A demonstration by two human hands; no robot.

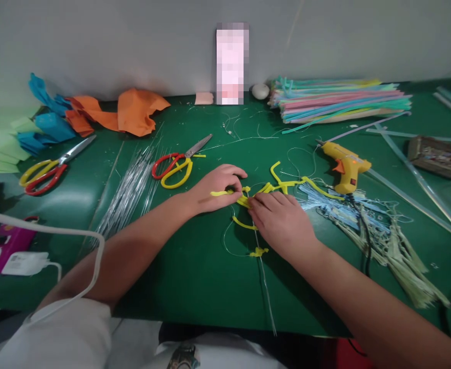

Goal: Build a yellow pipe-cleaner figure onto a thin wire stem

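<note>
Both hands meet at the middle of the green table over yellow pipe cleaner pieces (244, 200). My left hand (221, 187) pinches a yellow pipe cleaner, whose end sticks out across the wrist side. Bent over the same yellow work is my right hand (279, 220), its fingers closed; their tips are partly hidden. More bent yellow pipe cleaner (287, 183) reaches out beyond the right hand. Below the hands hang a curved yellow piece (244, 223) and a small yellow knot (259, 252) on thin clear strands. Red-and-yellow scissors (179, 166) lie just beyond the left forearm.
A yellow glue gun (344, 164) rests at right, by blue and pale green tassels (394, 251). Pipe cleaners (341, 100) are bundled at the back. Wire strands (127, 184), second scissors (56, 169), orange paper (139, 113) and a power strip (10, 246) lie left. A blurred phone (231, 64) stands upright.
</note>
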